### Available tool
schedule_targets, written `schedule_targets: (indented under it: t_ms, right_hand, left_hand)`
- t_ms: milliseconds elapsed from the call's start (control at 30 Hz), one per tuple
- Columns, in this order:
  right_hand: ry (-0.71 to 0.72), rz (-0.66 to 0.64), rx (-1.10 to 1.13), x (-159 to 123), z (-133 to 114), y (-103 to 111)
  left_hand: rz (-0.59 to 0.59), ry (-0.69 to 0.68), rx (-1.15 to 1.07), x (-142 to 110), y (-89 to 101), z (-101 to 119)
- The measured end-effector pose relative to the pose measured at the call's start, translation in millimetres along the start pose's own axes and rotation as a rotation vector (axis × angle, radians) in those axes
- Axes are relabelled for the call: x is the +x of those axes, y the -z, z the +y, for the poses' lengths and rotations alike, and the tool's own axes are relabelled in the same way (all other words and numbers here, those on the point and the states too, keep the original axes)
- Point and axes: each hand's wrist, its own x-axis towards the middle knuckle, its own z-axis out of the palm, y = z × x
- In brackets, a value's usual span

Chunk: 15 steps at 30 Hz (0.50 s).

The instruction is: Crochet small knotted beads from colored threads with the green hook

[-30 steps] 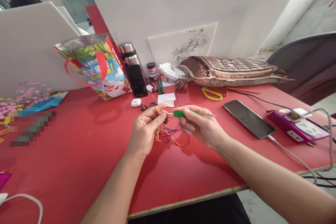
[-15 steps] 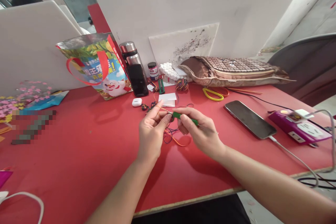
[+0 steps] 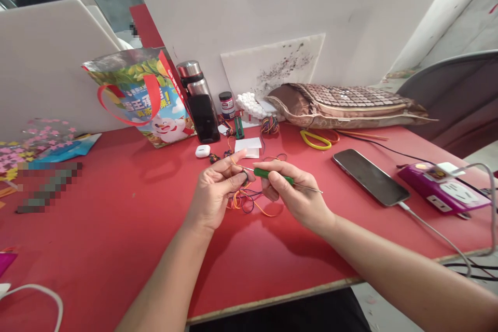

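My right hand (image 3: 298, 184) grips a crochet hook by its green handle (image 3: 272, 174); one thin metal end points left, the other sticks out past my palm. In my left hand (image 3: 216, 187), thumb and fingers pinch a small dark piece of crochet work (image 3: 245, 178), its details partly hidden. Orange yarn runs over my raised left index finger. The hook's tip meets the yarn by that finger, but whether it is caught in a loop I cannot tell. Loose orange and dark blue yarn (image 3: 249, 201) lies on the table under both hands.
On the red table (image 3: 128, 249) stand a printed bag (image 3: 140, 98), a steel flask (image 3: 190, 75) and a phone against it. A yarn ball (image 3: 270, 125), white paper (image 3: 249, 145), an earbud case (image 3: 202, 151) and yellow-handled scissors (image 3: 315, 141) lie beyond my hands. Rightward are a charging phone (image 3: 369, 176) and a purple power strip (image 3: 443, 189).
My left hand has moved left and slightly down with the dark piece, away from my right hand. More of the hook's metal shows at both ends of the handle.
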Motion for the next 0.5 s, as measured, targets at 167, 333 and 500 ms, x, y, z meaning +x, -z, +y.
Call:
schedule_targets:
  t_ms: [167, 333, 500]
  right_hand:
    - [-0.028, 0.007, 0.008, -0.6, 0.6, 3.2]
    - [-0.018, 0.002, 0.013, -1.7, 0.3, 5.6]
    - [-0.014, 0.006, 0.012, -1.3, -0.6, 4.9]
  left_hand:
    - [-0.023, 0.023, 0.008, 0.1, 5.1, 4.5]
    - [-0.014, 0.04, -0.001, 1.5, 7.4, 4.9]
    - [-0.011, 0.075, -0.039, 2.6, 7.7, 4.4]
